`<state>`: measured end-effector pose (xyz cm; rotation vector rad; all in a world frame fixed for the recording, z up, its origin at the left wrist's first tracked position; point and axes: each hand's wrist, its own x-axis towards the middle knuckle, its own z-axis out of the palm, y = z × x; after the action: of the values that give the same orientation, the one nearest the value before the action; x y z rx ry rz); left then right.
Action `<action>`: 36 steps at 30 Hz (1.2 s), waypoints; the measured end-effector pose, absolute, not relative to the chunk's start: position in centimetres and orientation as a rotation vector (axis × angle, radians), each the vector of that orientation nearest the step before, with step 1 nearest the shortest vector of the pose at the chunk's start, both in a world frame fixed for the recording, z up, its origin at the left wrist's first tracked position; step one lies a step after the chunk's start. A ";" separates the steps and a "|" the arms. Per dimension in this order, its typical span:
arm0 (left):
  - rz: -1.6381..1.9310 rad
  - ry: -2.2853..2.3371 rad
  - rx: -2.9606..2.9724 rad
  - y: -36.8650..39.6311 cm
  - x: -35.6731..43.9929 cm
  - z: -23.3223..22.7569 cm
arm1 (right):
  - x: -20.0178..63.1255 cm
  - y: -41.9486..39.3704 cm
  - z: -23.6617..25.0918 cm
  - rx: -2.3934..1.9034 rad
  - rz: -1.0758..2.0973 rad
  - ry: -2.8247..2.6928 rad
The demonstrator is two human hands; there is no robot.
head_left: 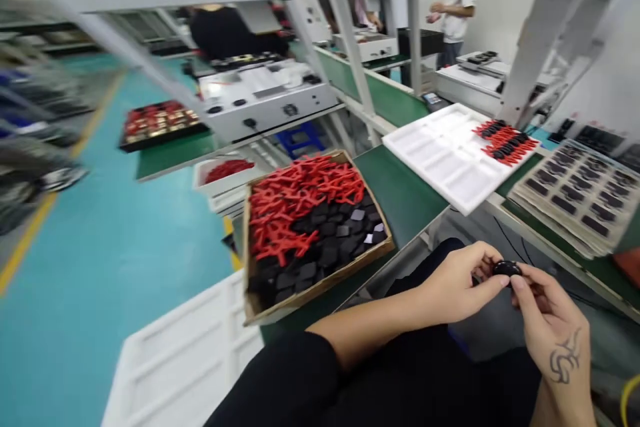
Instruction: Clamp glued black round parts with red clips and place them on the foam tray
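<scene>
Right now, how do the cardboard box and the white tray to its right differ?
The box is brown; the tray is white.
The box is deep; the tray is shallow.
The box's pieces lie loosely heaped; the tray's pieces lie in rows.
Both hold red and black pieces.

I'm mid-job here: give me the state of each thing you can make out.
Black piece: held between both hands
Left hand: fingertips closed on it
Right hand: fingertips closed on it
Cardboard box: open, holding red and black parts
White tray at right: partly filled, red and black parts at one end
Grey trays: stacked, dark items on top
</scene>
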<state>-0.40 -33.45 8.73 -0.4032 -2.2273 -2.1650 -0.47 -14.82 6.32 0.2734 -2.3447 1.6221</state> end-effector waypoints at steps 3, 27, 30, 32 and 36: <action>-2.327 -2.158 -0.212 -37.4 2.3 8.2 | -1.3 -18.1 7.1 0.782 1.600 -2.455; -2.220 -1.441 0.701 -55.3 11.1 7.1 | -9.1 -44.3 6.1 2.229 0.879 -2.267; -2.256 -1.371 0.722 -55.4 11.2 7.3 | -8.9 -43.7 6.7 2.027 1.362 -2.445; -2.269 -1.337 0.726 -55.5 11.3 7.2 | -8.5 -42.9 7.4 1.803 1.719 -2.581; -2.299 -1.307 0.738 -55.6 11.4 7.1 | -7.2 -41.7 8.8 1.545 2.118 -2.715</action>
<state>11.37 -55.55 7.05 0.7385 -1.3073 -2.2989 -7.17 -41.70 8.78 1.5446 -2.7145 2.1181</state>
